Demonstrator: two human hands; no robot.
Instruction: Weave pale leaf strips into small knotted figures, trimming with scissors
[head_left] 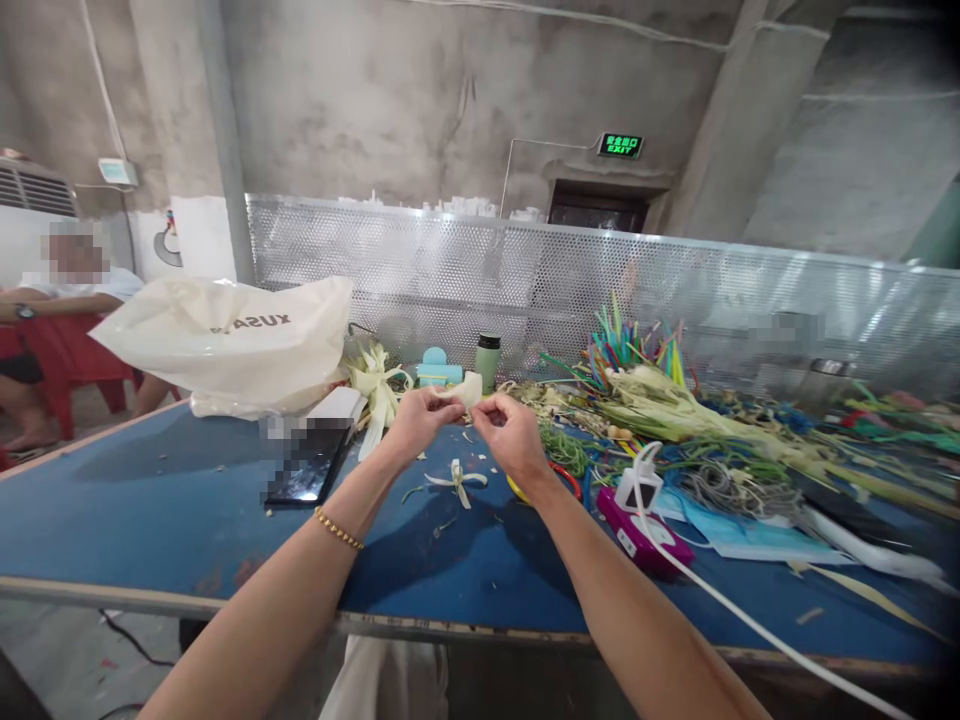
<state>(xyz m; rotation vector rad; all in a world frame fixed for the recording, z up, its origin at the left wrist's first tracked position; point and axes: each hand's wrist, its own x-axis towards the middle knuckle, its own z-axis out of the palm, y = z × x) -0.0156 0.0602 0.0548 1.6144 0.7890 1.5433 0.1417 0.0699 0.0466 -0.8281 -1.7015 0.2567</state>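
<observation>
Both my hands are raised above the blue table (150, 510) and pinch a pale strip of corn husk (466, 390) between them. My left hand (417, 418) grips its left end with closed fingers; a gold bracelet (339, 529) sits on that wrist. My right hand (510, 432) pinches the strip from the right side. Below the hands, a small folded husk piece (457, 481) lies on the table among scraps.
A white plastic bag (232, 340), a dark phone (309, 470), a green flask (487, 360) and a blue object (437, 368) stand behind. Husks and coloured strips (652, 395) pile at right, with a magenta power bank (645, 535) and white cable (750, 620). A seated person (52, 330) is far left.
</observation>
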